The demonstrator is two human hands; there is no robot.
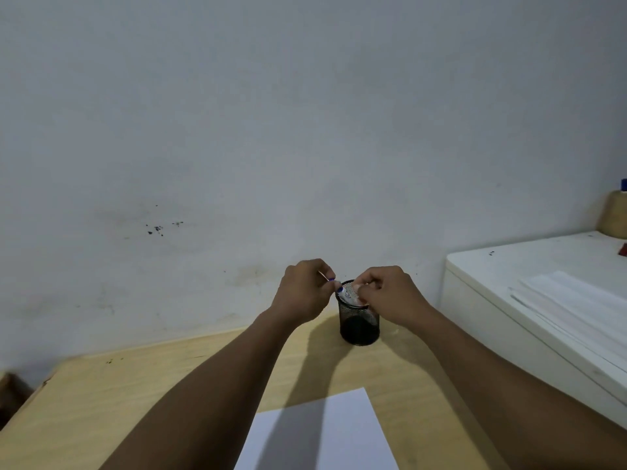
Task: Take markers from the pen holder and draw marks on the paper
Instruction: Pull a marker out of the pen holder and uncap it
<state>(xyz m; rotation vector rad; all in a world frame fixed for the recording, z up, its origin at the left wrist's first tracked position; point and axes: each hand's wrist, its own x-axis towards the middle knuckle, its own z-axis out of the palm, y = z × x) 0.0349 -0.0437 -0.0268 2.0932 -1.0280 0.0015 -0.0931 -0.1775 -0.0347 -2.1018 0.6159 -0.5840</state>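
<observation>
A black mesh pen holder (359,325) stands on the wooden table near the wall. Both hands hover just above its rim. A white marker (349,295) with a blue cap lies level between them. My left hand (305,293) pinches the blue cap end, and my right hand (390,295) grips the white barrel. A white sheet of paper (325,435) lies at the near edge of the table, partly shaded by my arms. What is inside the holder is hidden.
A white cabinet (509,300) with a stack of white sheets (576,307) stands to the right, higher than the table. A tan container with a blue top (615,215) sits at its far right. The grey wall rises just behind the holder.
</observation>
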